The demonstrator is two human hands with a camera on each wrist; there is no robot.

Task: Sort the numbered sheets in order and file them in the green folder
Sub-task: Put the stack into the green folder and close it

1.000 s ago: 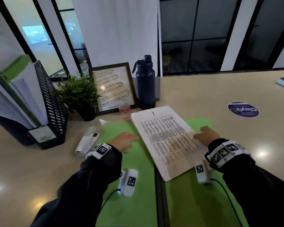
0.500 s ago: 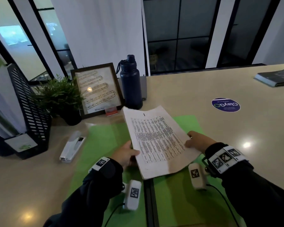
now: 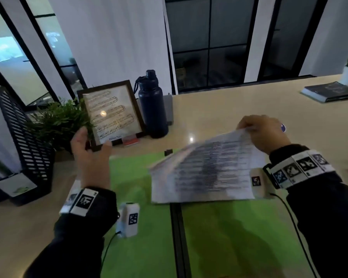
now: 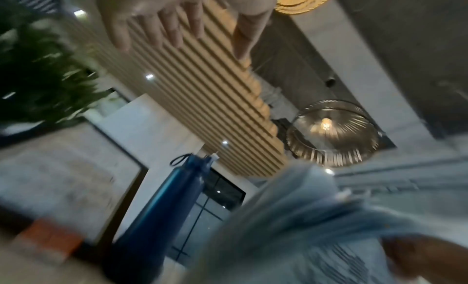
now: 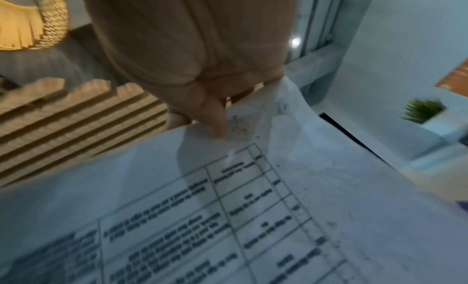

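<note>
A stack of printed sheets (image 3: 207, 169), blurred by motion, is held above the open green folder (image 3: 235, 241), which is spread across the near edge of the counter (image 3: 239, 105). The stack is pinched at its far edge by the right hand (image 3: 263, 135), thumb on the printed face and fingers curled behind, as seen from the right wrist view; the lower edge droops toward the folder's dark spine. The left hand (image 3: 90, 151) is raised over the folder's left leaf, fingers straight and spread, with nothing held. Behind the folder, toward the far left of the counter, a framed picture (image 3: 111, 115), a dark water bottle (image 3: 152, 109), a potted plant (image 3: 56, 121) and a black mesh file rack (image 3: 26, 141) are lined up; a book (image 3: 329, 91) lies at the far right. With the stack carried by one pinch alone, sheets could be fanned out or dropped and their order lost. The page numbers cannot be read.
</note>
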